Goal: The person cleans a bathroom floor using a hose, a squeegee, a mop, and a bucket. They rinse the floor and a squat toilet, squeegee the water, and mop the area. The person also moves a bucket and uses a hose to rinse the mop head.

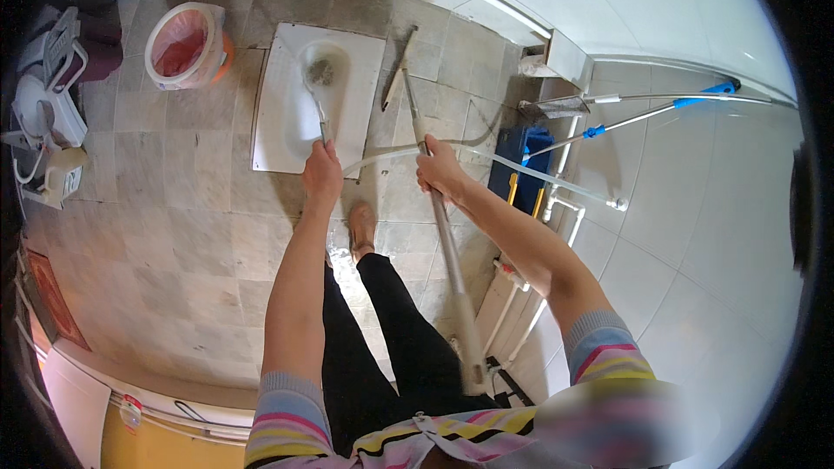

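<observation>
My left hand [322, 175] is closed round the end of a pale translucent hose [382, 156]. A thin curved stream, apparently water, runs from it into the white squat toilet [269, 104] set in the floor. My right hand [443, 171] grips the long pole of a floor squeegee [449, 252], fingers wrapped round it. The pole slants from beside my right hip to the squeegee's narrow blade [400, 69], which lies on the tiles just right of the toilet. Behind my right hand, the hose crosses to a wall fitting [618, 204].
A white and orange bin [187, 48] with a pink liner stands left of the toilet. At the right wall are a dark blue bucket [512, 169], a blue-jointed mop pole [638, 115] and white pipes [495, 0]. A pale jug [65, 175] stands far left.
</observation>
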Demonstrator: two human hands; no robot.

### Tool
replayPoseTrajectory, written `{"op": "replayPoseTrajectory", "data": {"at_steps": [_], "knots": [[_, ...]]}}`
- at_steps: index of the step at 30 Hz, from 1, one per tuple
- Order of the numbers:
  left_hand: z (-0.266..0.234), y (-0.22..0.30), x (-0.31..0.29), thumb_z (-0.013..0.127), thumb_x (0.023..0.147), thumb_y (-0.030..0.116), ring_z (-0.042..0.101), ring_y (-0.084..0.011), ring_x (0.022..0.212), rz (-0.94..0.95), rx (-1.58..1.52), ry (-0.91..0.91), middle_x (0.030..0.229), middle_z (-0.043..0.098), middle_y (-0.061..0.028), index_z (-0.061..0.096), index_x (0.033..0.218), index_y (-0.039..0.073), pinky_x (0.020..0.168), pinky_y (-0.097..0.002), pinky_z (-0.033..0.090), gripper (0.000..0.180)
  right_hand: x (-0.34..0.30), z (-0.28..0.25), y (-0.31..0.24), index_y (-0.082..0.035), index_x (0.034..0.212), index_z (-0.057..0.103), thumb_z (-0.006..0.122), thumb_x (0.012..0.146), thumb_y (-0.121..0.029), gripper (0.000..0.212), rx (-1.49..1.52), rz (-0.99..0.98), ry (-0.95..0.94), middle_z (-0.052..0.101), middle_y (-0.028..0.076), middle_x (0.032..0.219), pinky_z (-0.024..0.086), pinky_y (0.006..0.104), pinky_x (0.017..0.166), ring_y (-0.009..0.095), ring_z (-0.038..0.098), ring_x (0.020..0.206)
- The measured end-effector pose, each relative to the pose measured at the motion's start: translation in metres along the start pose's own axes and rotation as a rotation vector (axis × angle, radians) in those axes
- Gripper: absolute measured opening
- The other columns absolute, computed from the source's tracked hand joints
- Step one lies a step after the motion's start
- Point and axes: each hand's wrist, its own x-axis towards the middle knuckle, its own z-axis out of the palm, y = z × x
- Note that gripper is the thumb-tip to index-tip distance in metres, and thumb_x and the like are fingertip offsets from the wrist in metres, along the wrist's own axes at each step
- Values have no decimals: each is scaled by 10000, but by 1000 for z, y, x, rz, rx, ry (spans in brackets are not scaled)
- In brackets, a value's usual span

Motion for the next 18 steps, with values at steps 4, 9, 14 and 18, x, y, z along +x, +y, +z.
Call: {"op": "replayPoseTrajectory", "data": {"at_steps": [4,9,14,18], "knots": [[-3,3,2,353,952,442,632,-343,837,32,35,-59,814,670,-107,551,940,69,736,-487,463,422,-20,-64,18,-162,1375,406,525,866,-88,529,56,-41,-88,506,31,579,364,290,347,111,439,405],[-1,-14,2,374,949,430,622,-391,806,61,-22,-99,800,672,-141,528,968,38,716,-485,474,422,12,-107,53,-161,1343,445,532,858,-61,503,0,-88,156,474,10,568,370,279,359,103,448,423],[7,-17,3,371,956,418,619,-374,839,46,23,-163,786,668,-135,523,959,42,725,-473,470,406,121,-126,56,-59,1171,530,552,791,-42,381,-255,-134,302,555,88,603,392,303,385,190,533,454],[29,-65,9,395,960,390,606,-387,778,49,-226,-24,751,639,-160,512,955,25,689,-472,460,384,94,-25,56,17,1229,445,483,738,-20,494,-580,-386,236,607,239,710,506,427,456,317,616,504]]}}
